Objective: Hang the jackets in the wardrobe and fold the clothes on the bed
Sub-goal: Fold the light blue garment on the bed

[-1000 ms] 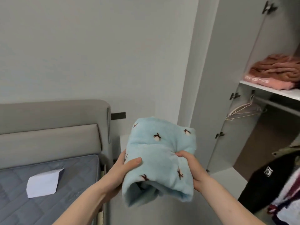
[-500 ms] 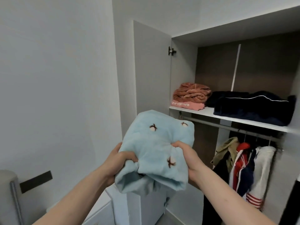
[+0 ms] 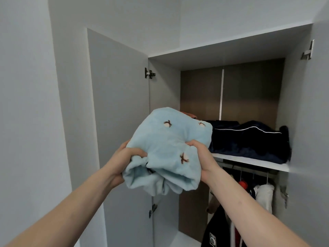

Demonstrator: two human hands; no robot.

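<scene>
A folded light blue fleece garment (image 3: 169, 147) with small brown and white motifs is held up in front of the open wardrobe (image 3: 231, 56). My left hand (image 3: 124, 159) grips its lower left edge, and my right hand (image 3: 199, 155) grips its right side with curled fingers. The garment is level with the white shelf (image 3: 249, 162) and covers the shelf's left end. On that shelf lies a folded dark navy garment (image 3: 249, 139) with white piping. A sliver of a pink-brown folded garment (image 3: 190, 115) peeks over the blue one.
The left wardrobe door (image 3: 117, 122) stands open beside my left arm. Below the shelf, several jackets (image 3: 256, 193) hang on a rail, among them a white one and a black one (image 3: 215, 230). The right door edge (image 3: 309, 122) frames the right side.
The view has swung from the bed to the wardrobe and come closer. Both hands have raised the blue garment to shelf height, so it now hides the pink-brown pile.
</scene>
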